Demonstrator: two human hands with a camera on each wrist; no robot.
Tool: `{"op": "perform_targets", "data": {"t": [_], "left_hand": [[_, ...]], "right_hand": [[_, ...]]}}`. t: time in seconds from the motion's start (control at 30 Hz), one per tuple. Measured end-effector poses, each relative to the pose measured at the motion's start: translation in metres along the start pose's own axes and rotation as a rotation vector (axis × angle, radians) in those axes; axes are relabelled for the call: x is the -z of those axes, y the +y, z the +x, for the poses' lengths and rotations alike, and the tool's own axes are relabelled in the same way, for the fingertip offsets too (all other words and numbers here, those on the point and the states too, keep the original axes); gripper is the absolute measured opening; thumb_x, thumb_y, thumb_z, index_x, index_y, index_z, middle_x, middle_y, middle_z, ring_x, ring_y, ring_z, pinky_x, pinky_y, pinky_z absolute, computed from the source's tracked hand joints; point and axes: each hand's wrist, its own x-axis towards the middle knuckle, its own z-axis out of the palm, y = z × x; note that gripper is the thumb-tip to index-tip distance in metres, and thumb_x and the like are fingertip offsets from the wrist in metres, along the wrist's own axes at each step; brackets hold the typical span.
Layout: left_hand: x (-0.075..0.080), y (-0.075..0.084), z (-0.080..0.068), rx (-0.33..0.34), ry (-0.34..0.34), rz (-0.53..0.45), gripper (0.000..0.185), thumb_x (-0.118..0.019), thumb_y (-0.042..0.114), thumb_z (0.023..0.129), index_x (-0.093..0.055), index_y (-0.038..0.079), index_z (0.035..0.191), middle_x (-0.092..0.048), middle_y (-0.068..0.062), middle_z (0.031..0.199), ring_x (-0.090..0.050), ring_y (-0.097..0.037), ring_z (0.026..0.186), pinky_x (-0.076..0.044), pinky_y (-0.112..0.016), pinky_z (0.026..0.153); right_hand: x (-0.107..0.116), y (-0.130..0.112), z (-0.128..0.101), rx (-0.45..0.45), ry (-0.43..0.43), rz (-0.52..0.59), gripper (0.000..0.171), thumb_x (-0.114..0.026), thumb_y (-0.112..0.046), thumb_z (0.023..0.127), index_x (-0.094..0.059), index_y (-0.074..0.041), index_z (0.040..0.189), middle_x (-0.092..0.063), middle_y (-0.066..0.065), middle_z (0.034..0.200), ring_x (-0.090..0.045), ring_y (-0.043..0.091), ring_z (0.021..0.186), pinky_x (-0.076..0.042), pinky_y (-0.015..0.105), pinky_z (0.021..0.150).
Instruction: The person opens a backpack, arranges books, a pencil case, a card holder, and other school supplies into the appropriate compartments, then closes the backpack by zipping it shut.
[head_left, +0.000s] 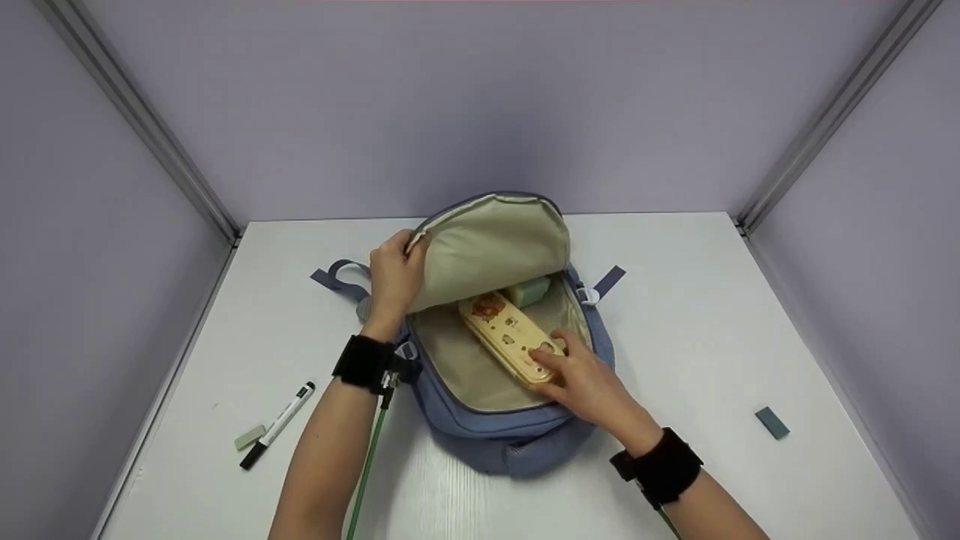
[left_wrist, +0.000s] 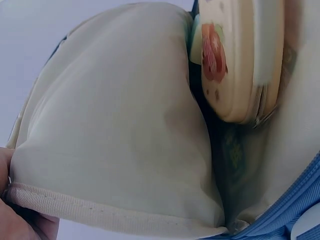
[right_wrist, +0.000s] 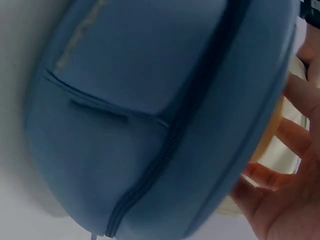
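A blue backpack (head_left: pixel 480 442) lies on the table with its main compartment unzipped and its cream lining showing. My left hand (head_left: pixel 396 274) pinches the edge of the lifted flap (head_left: pixel 495 247) on the left side. In the left wrist view the flap (left_wrist: pixel 110 120) is stretched out from the fingers. My right hand (head_left: pixel 589 379) grips the near end of a yellow pencil case (head_left: pixel 514 337) with printed pictures, which lies slantwise in the opening. Behind the case, a pale green and yellow block-shaped thing (head_left: pixel 529 291) sits partly hidden under the flap. In the right wrist view the backpack covers most of the case.
At the left lie a white marker with black ends (head_left: pixel 277 426) and a small pale green block (head_left: pixel 250 437) touching it. A dark green block (head_left: pixel 772 423) lies far right. Backpack straps (head_left: pixel 345 281) spread on the table. Grey panels enclose the table on three sides.
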Motion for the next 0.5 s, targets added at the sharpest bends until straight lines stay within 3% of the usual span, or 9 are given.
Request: {"op": "perform_targets", "data": {"t": [0.17,0.27,0.43,0.5], "left_hand": [[0.000,0.000,-0.001,-0.004,-0.002,-0.001,0.025,-0.065,0.018,0.095,-0.062,0.004,0.075,-0.041,0.002,0.059,-0.038,-0.017,0.054,-0.029,-0.032,0.053],[0.000,0.001,-0.001,-0.005,0.003,-0.004,0.024,-0.065,0.018,0.095,-0.062,0.003,0.076,-0.041,0.003,0.060,-0.038,-0.017,0.054,-0.029,-0.032,0.054],[0.000,0.001,-0.002,-0.016,-0.005,-0.006,0.025,-0.064,0.016,0.096,-0.061,0.003,0.075,-0.038,0.003,0.058,-0.035,-0.015,0.051,-0.028,-0.031,0.052],[0.000,0.002,-0.002,-0.022,-0.013,-0.007,0.025,-0.063,0.015,0.096,-0.060,0.004,0.075,-0.037,0.004,0.057,-0.033,-0.014,0.050,-0.027,-0.030,0.051]], "right_hand": [[-0.004,0.000,-0.004,0.128,-0.059,-0.025,0.044,-0.075,-0.030,0.088,-0.065,-0.014,0.128,-0.047,0.018,0.136,-0.057,0.032,0.108,-0.049,0.047,0.086],[0.003,-0.003,-0.006,0.191,-0.043,-0.072,0.032,-0.076,-0.023,0.087,-0.071,-0.011,0.117,-0.057,0.013,0.128,-0.059,0.032,0.109,-0.047,0.047,0.091],[0.014,-0.009,-0.010,0.281,-0.021,-0.165,0.007,-0.076,-0.016,0.086,-0.075,-0.012,0.092,-0.070,0.002,0.101,-0.065,0.023,0.094,-0.049,0.043,0.084],[0.017,-0.011,-0.012,0.289,-0.030,-0.182,0.005,-0.075,-0.014,0.087,-0.075,-0.011,0.090,-0.071,0.001,0.098,-0.067,0.022,0.088,-0.050,0.042,0.080]]}}
